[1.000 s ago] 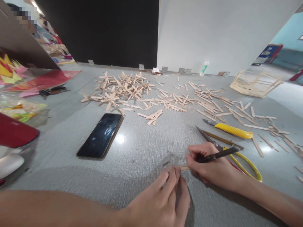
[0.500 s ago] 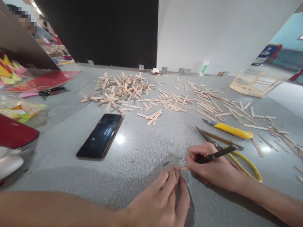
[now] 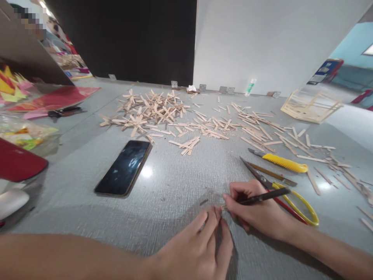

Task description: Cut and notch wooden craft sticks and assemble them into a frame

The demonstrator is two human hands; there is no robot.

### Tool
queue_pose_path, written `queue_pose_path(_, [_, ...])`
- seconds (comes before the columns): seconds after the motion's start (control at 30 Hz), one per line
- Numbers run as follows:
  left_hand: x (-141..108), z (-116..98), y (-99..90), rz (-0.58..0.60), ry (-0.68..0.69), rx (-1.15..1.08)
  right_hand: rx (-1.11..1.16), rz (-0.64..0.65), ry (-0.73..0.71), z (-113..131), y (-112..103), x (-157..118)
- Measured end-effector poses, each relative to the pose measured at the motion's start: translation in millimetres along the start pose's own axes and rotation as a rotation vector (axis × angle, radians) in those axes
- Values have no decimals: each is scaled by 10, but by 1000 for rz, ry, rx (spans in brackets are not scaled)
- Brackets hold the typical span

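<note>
My right hand (image 3: 256, 208) is closed around a slim black pen (image 3: 266, 195), its back end sloping up to the right; the tip is hidden by the fingers. My left hand (image 3: 201, 241) bends its fingertips down onto a small wooden stick piece (image 3: 223, 208), holding it against the table. Only a bit of that piece shows between the two hands. Behind my right hand lie scissors (image 3: 301, 202) with a yellow and a red handle. A thin brown blade-like strip (image 3: 274, 174) and a yellow utility knife (image 3: 284, 162) lie just beyond them.
A phone (image 3: 124, 167) lies left of centre on the grey table (image 3: 72, 217). Star-shaped stick bundles (image 3: 154, 109) and loose wooden sticks (image 3: 215, 124) spread across the back. A small stick frame (image 3: 311, 105) stands far right, a glue stick (image 3: 250, 87) by the upright panel (image 3: 247, 42).
My right hand with the pen has shifted slightly left, nearer to my left fingertips, so less of the wooden piece shows. My left hand stays nearly in place.
</note>
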State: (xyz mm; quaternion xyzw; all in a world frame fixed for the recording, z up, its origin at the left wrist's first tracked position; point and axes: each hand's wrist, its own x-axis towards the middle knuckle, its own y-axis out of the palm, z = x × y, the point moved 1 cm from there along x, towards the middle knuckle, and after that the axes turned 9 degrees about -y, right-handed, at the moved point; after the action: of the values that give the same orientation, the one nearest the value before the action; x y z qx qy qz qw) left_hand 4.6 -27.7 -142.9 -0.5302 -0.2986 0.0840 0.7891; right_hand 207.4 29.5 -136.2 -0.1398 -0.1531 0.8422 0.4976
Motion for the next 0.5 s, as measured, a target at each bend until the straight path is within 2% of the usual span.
queue_pose_path(0.5, [15,-6,-44,10,-5,16,13,10,14,-45,-12,0])
